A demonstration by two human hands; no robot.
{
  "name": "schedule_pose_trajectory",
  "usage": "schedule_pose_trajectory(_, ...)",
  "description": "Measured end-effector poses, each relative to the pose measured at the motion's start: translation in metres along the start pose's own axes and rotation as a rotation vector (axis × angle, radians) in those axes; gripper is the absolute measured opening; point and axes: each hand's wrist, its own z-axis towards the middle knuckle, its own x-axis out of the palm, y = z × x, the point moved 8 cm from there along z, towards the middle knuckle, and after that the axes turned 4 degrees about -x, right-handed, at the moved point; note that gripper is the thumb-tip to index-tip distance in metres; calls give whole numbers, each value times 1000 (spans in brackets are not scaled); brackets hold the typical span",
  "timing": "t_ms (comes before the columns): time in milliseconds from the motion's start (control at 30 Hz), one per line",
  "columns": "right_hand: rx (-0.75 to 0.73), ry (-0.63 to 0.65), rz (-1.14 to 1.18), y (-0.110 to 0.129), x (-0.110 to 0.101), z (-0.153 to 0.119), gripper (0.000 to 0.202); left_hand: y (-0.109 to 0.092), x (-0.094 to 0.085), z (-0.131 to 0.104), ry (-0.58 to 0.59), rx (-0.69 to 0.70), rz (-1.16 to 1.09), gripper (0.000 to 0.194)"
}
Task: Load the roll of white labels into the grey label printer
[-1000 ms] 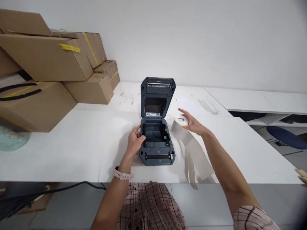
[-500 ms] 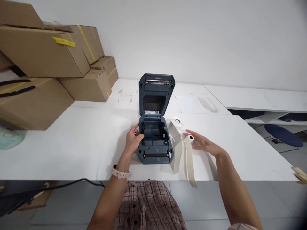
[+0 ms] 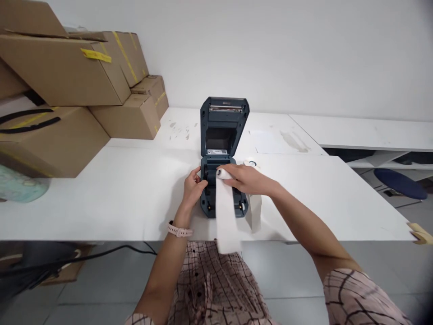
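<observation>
A dark label printer (image 3: 224, 128) stands on the white table with its lid raised. My left hand (image 3: 194, 187) grips the left side of the printer's base, thumb over the edge. Over the open base, my right hand (image 3: 245, 177) holds a small white paper roll (image 3: 227, 216), whose loose strip hangs down past the table's front edge. A second roll (image 3: 251, 163) lies right of the printer, partly hidden by my right hand, and its strip (image 3: 255, 212) runs toward the front.
Cardboard boxes (image 3: 91, 81) are stacked at the back left. A pale green object (image 3: 22, 185) is at the far left. The white table (image 3: 135, 189) ends at its front edge, with a black cable (image 3: 125, 247) below. A blue stool (image 3: 401, 183) stands at the right.
My right hand has taken hold of the small roll and moved it left over the printer base. My left hand stays on the printer. The view has shifted slightly.
</observation>
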Motion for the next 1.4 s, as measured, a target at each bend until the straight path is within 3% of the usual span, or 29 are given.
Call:
schedule_pose_trajectory(100,-16,128,-139,-9,39,32,43,-1,0,0,3,4,0,73)
schedule_pose_trajectory(167,-33,177,-163,-14,51,38,44,-1,0,0,1,17,11,73)
schedule_pose_trajectory(267,-61,161,-158,-9,46,27,44,1,1,0,16,17,24,74)
schedule_pose_trajectory(400,-143,106,-126,17,37,-11,41,4,0,0,20,22,40,72)
schedule_pose_trajectory(600,-188,134,-119,41,47,-67,63,8,1,0,1,15,57,69)
schedule_pose_trajectory(667,-183,121,-131,43,54,-70,81,6,0,-1,-33,36,58,66)
schedule_pose_trajectory(733,-150,64,-163,44,59,-67,87,2,1,-2,-35,53,22,63)
schedule_pose_trajectory(900,-133,-58,-218,54,72,-64,63,1,9,-7,58,-20,-103,66)
schedule_pose_trajectory(1033,-144,-141,-186,57,70,-75,44,0,12,-7,87,-41,-146,71)
schedule_pose_trajectory(1400,-156,-156,-32,50,66,-83,51,-1,21,-10,232,-95,-162,92)
